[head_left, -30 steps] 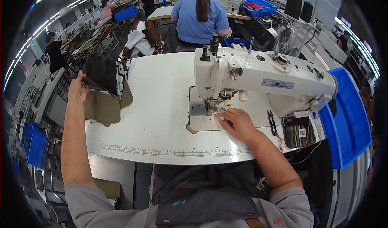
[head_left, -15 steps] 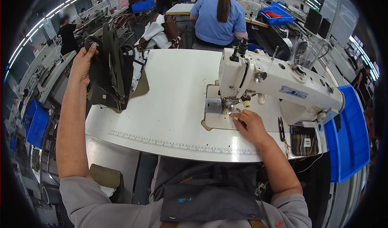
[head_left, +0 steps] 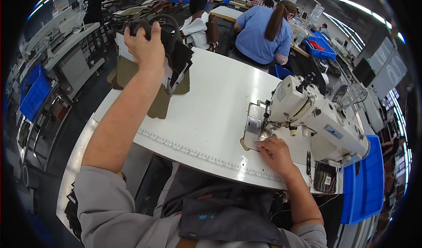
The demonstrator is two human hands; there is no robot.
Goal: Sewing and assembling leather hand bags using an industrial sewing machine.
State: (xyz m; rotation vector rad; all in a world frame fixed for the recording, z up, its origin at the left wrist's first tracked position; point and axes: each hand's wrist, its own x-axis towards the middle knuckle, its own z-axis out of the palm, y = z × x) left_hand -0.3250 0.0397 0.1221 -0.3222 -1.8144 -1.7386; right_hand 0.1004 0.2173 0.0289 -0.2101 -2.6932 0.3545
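Observation:
At the far left of the white sewing table, my left hand [head_left: 147,50] is closed on a bundle of dark fabric bag pieces [head_left: 181,56] with looped straps. Olive flaps [head_left: 160,103] and pale lining hang from the bundle beside my wrist. My right hand [head_left: 276,153] rests by the metal needle plate [head_left: 253,125] of the white sewing machine [head_left: 314,111]. Its thumb and forefinger are pinched together just in front of the presser foot; anything between them is too small to make out. The fabric is partly hidden behind my left hand and forearm.
A printed ruler strip [head_left: 202,156] runs along the table's near edge. Thread snips [head_left: 308,162] and a dark striped pouch [head_left: 325,176] lie right of my right hand. A blue bin [head_left: 362,182] stands at the right. A person in blue [head_left: 264,34] sits beyond the table.
My left hand has swung the bag pieces to the right and turned them, so olive flaps now face me. The view has turned left. My right hand stays by the needle plate.

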